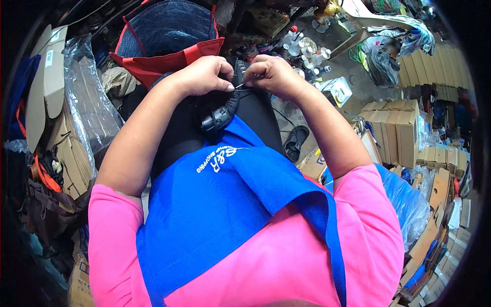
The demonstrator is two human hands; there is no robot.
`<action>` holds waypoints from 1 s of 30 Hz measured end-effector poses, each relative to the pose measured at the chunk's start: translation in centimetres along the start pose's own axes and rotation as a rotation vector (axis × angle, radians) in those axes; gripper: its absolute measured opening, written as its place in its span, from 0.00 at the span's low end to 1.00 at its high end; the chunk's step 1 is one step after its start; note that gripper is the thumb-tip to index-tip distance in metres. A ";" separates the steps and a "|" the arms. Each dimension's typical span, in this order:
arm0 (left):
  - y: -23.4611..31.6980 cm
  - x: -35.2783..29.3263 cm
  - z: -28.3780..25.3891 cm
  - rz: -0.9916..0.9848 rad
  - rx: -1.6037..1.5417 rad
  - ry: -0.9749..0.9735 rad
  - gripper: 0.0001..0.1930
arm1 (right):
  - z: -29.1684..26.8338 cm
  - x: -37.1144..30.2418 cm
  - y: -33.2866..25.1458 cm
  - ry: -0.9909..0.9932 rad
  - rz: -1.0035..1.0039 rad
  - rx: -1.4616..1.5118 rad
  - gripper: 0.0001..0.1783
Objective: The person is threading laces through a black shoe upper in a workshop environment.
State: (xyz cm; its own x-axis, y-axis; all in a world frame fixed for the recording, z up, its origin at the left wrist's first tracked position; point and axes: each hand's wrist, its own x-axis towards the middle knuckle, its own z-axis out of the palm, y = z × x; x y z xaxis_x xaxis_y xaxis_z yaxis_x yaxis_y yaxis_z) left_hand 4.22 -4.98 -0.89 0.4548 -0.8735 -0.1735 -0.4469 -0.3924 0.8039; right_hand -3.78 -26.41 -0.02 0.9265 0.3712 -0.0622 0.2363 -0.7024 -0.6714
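A glossy black item that looks like a shoe (217, 118) lies across my lap, with a row of stitch-like marks along its edge. Over it, my left hand (208, 75) is closed, thumb and forefinger pinched near its upper part; whatever they grip is too small to make out. Just across from it, my right hand (273, 77) is closed too, its fingertips pinching a thin pale needle-like thing (239, 86) that points toward my left thumb. A blue apron (220, 204) covers my front and ends below the shoe.
Beyond my left hand stands an open red bag (169, 59) with a dark lining. White bottles (307, 48) crowd the floor ahead. A black sandal (295, 143) lies on the floor at right, near stacked cardboard boxes (393, 125). Clear plastic wrap (84, 97) and cardboard line the left.
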 end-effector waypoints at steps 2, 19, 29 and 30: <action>-0.2 0.2 -0.1 -0.003 -0.071 -0.051 0.11 | 0.1 0.0 0.1 -0.012 -0.032 0.003 0.08; -1.4 -0.2 -0.5 -0.067 -0.273 -0.275 0.18 | 3.6 -3.1 -1.7 0.229 -0.059 -0.041 0.10; -1.0 0.4 -0.5 0.138 0.013 -0.242 0.21 | 1.9 -0.7 -7.4 -0.136 -0.102 -0.717 0.07; -0.1 0.7 -0.4 0.006 0.020 -0.216 0.21 | 2.3 -0.2 -7.4 -0.160 -0.051 -0.755 0.07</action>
State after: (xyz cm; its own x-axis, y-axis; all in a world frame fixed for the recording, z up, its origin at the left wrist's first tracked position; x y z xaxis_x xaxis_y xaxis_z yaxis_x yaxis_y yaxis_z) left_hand 4.88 -5.45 -0.91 0.2779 -0.9163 -0.2885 -0.4650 -0.3911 0.7942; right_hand -6.35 -19.91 3.22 0.8689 0.4575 -0.1891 0.4669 -0.8843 0.0056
